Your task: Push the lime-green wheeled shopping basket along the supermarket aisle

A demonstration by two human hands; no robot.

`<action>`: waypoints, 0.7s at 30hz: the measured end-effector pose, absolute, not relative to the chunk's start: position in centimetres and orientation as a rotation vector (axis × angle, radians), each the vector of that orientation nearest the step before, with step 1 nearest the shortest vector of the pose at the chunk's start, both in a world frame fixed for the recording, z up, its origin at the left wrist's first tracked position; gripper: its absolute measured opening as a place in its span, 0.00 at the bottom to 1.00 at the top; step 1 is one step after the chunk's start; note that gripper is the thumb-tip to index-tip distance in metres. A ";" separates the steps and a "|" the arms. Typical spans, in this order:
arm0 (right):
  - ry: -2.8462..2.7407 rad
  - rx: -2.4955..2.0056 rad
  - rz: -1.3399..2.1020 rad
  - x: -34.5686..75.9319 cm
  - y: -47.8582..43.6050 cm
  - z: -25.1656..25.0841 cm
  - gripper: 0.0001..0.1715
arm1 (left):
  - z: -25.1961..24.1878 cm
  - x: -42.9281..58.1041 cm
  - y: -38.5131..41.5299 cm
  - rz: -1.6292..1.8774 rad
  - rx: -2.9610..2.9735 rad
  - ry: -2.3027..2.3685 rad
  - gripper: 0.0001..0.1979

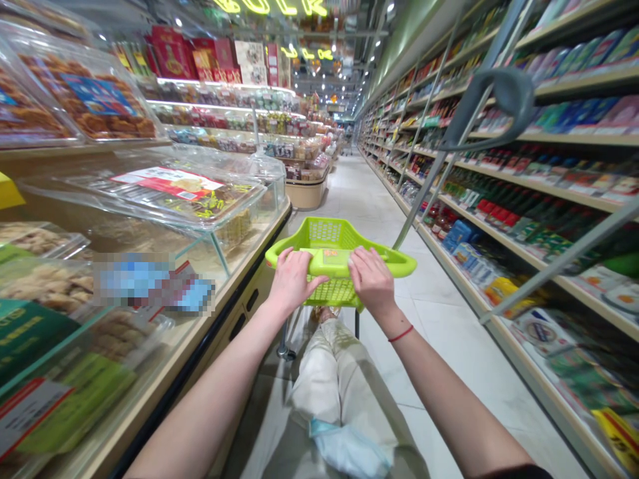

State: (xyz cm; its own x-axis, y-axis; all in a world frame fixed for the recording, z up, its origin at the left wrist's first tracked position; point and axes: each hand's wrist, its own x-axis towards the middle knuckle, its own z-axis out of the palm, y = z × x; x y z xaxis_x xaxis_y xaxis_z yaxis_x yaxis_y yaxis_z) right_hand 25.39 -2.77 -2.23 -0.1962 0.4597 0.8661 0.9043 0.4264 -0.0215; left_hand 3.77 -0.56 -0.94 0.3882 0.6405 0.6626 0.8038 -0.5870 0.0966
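A lime-green shopping cart [327,231] with perforated basket walls stands right in front of my legs. My left hand [290,276] rests over the left part of its push bar, the thumb stretched inward along the near side. On the right part of the bar lies my right hand [372,276], its fingers bent over the top. Between the two hands a label [331,253] shows on the handle. A red string bracelet [401,333] circles my right wrist. Little of the basket's inside can be seen.
Left runs a display counter [219,293] with clear boxes of packed snacks, its edge close to the cart. Tall stocked shelves [549,193] line the right side, crossed by a grey ladder rail [422,193]. A tiled aisle [349,179] stretches ahead between them. Part of a blue mask [349,447] hangs below me.
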 end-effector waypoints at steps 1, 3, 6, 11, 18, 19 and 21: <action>-1.795 -1.165 -0.664 26.7 -2.8 -2.4 0.17 | -0.9 3.8 -0.5 -0.987 -2.409 -1.281 0.15; -1.742 -1.170 -0.698 29.4 -2.8 -2.7 0.16 | -1.0 3.7 -0.5 -0.990 -2.412 -1.280 0.16; -1.718 -1.212 -0.703 33.1 -2.6 -3.2 0.15 | -0.9 3.7 -0.6 -0.998 -2.414 -1.284 0.16; -1.566 -1.248 -0.657 35.5 -2.3 -3.7 0.20 | -0.9 3.8 -0.7 -1.000 -2.415 -1.299 0.16; -1.476 -1.280 -0.599 28.9 -2.6 -3.7 0.20 | -0.8 4.3 -1.0 -0.986 -2.405 -1.319 0.15; -1.477 -1.279 -0.600 27.6 -2.7 -3.6 0.20 | -0.7 4.4 -1.0 -0.979 -2.401 -1.318 0.15; -1.466 -1.286 -0.595 25.1 -2.6 -3.2 0.21 | -0.7 4.5 -1.0 -0.965 -2.393 -1.314 0.14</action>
State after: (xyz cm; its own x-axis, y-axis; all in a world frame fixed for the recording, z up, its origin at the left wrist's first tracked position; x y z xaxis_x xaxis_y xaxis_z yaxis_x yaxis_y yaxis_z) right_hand 25.08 -2.63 -3.24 0.1262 0.3979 0.9087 0.9187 0.2987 -0.2584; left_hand 4.50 -1.05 -0.70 0.3757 0.6574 0.6532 0.8198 -0.5644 0.0965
